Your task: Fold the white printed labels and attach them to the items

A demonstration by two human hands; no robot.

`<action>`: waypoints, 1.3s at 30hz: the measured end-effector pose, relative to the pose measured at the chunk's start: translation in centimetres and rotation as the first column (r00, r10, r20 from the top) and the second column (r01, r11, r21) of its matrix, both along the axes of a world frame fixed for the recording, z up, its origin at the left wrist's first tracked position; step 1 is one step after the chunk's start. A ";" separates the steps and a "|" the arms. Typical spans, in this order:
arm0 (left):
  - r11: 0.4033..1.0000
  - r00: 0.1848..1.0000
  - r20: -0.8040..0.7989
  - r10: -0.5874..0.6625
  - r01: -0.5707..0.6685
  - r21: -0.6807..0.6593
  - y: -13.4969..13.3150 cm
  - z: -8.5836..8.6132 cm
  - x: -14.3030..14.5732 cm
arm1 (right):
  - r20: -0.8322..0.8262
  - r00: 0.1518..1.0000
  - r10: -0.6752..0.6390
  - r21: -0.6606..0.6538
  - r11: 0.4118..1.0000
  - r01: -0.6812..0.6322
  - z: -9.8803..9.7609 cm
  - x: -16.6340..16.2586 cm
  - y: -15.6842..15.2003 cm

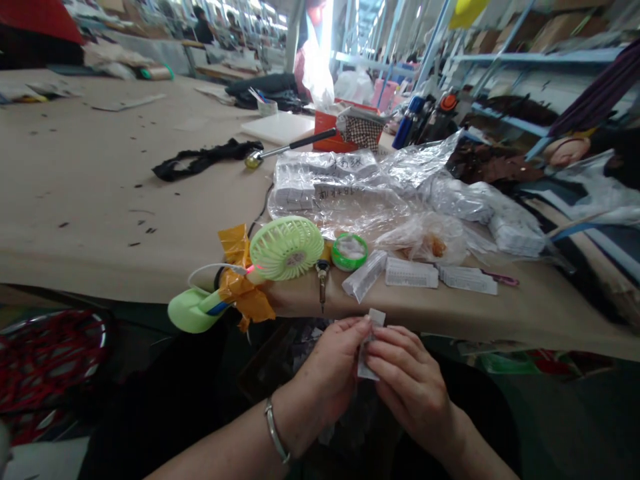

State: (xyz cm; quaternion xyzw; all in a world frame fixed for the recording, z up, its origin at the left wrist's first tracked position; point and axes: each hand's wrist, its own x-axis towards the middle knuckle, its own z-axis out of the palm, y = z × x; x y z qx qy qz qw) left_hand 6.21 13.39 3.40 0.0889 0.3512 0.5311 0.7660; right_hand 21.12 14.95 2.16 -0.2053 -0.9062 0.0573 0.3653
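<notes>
A worker's left hand (327, 373) and right hand (413, 377) meet just in front of the edge of a paper-covered bench (100, 233), both closed on a small white slip (368, 369) that leans slightly, its top showing above the fingertips and its lower end below them. The left thumb presses near the upper part of the slip, a metal bracelet (274, 430) around that wrist; the right fingers curl against its other side. At the bench's near edge, a pointed tool (323, 283) lies tip toward the worker, beside a pale green fan (287, 250) with orange tape (234, 285) wrapped around its handle. To the right sit a round green tub (349, 267) with white contents, a clear plastic packet (365, 277) and two spread stacks of printed cards (411, 273). Clear plastic bags (340, 207), some marked with handwriting, fill the middle of the bench. Beyond them, a black cloth strip (205, 160) lies left of a long-handled tool (300, 141), with a white board (280, 127) and a red box (326, 127) behind. Blue shelves (540, 59) stand at right; people (203, 28) appear, blurred, in the distant background.
</notes>
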 end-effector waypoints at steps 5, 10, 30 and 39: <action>0.997 0.989 -0.148 -0.023 0.011 -0.080 0.3 -0.3 0.7 | 0.073 0.980 -0.185 -0.002 0.983 0.185 0.3 1.2 1.8; 0.987 0.956 -0.282 -0.076 0.032 -0.157 0.0 -0.5 0.9 | 0.242 0.788 -0.566 0.126 0.824 0.553 0.1 1.7 5.4; 0.997 0.994 -0.093 -0.055 0.049 -0.066 0.8 0.2 1.9 | -0.083 0.995 -0.064 -0.054 0.997 0.060 -0.4 2.1 1.5; 0.997 0.998 -0.032 -0.062 0.061 -0.043 0.5 0.0 2.2 | -0.032 0.999 0.009 -0.050 0.999 -0.010 -1.4 2.1 0.6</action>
